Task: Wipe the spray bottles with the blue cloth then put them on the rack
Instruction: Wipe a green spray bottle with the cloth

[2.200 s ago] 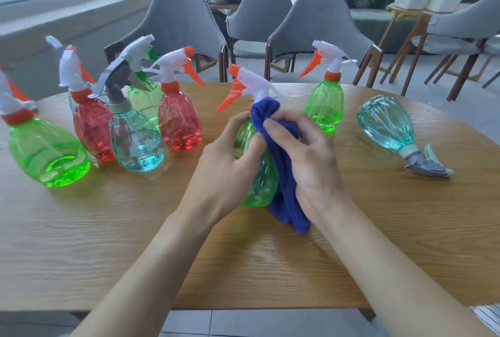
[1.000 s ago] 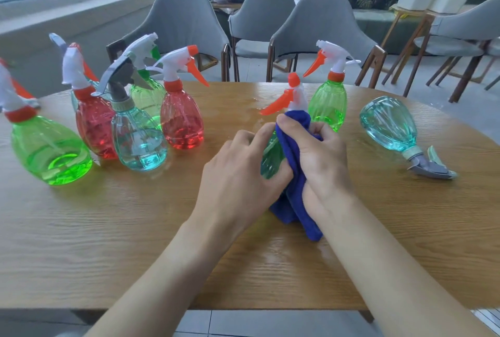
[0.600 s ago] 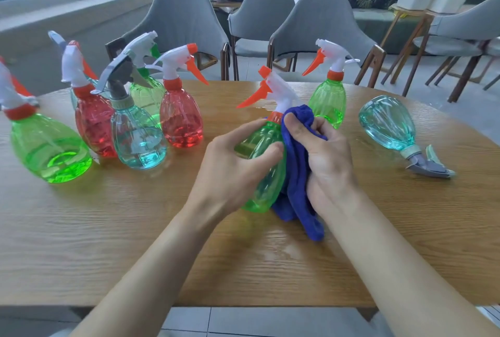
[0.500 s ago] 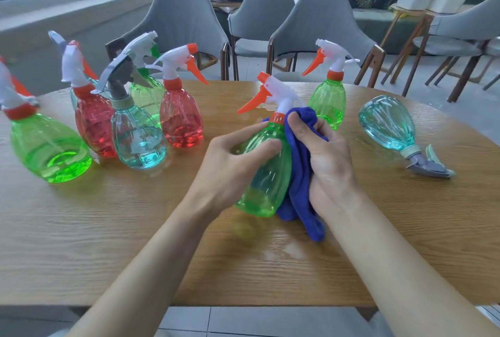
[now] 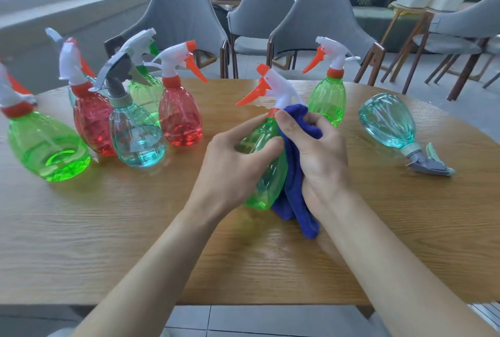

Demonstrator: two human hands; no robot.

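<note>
A green spray bottle [image 5: 270,171] with a white and orange trigger head leans over the middle of the wooden table [image 5: 108,228]. My left hand [image 5: 232,163] grips its body from the left. My right hand [image 5: 319,152] holds the blue cloth [image 5: 295,196] against the bottle's right side and neck, and the cloth's tail hangs down to the table. Another green bottle [image 5: 328,96] stands just behind. A teal bottle [image 5: 389,123] lies on its side at the right.
Several bottles stand in a cluster at the left: a big green one [image 5: 46,147], two red ones [image 5: 180,117], a teal one [image 5: 135,134] and a green one behind them. Grey chairs [image 5: 319,20] line the table's far edge. No rack is in view.
The held bottle was turned in my hands, tipped over and brought back to a lean with its nozzle to the left. My right hand kept rubbing the cloth along its side.
</note>
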